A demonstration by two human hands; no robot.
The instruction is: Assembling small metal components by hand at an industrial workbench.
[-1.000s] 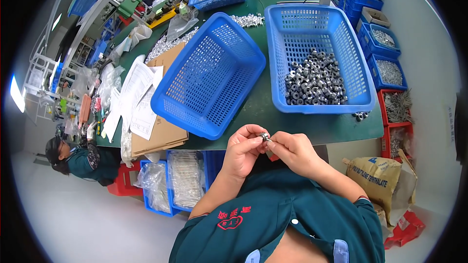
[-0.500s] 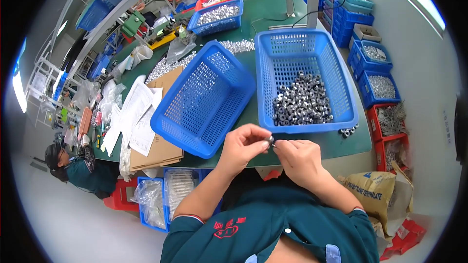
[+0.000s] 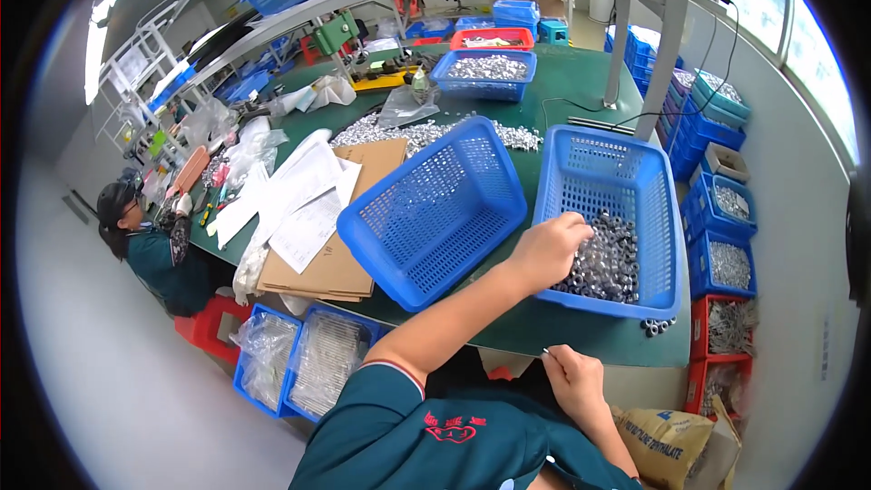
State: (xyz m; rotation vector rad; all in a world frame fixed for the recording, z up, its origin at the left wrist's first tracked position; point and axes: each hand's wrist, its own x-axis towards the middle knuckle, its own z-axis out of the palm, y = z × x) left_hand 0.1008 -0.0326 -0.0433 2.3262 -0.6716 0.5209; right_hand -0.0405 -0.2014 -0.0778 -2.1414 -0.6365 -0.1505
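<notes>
My left hand (image 3: 550, 250) reaches over the near left side of the right blue basket (image 3: 610, 307). Its fingers are pinched together above the dark metal rings (image 3: 613, 259) heaped inside; what lies between the fingertips, if anything, is hidden. In front of my body and below the table edge, my right hand (image 3: 577, 383) is closed. A small thin metal pin (image 3: 546, 351) sticks out between its thumb and forefinger. Left of the heaped basket stands a tilted blue basket (image 3: 413, 283), its mesh floor showing with nothing on it.
Several loose rings (image 3: 655, 327) lie beside the basket's near right corner. Cardboard (image 3: 340, 284) and papers (image 3: 307, 227) lie at left, silvery parts (image 3: 426, 134) behind. Stacked bins (image 3: 726, 263) line the right wall. A co-worker (image 3: 150, 249) sits at far left.
My hands, together at the table edge before, have parted. The left moved forward over the ring heap; the right dropped toward my body. The view has tilted up and shifted left.
</notes>
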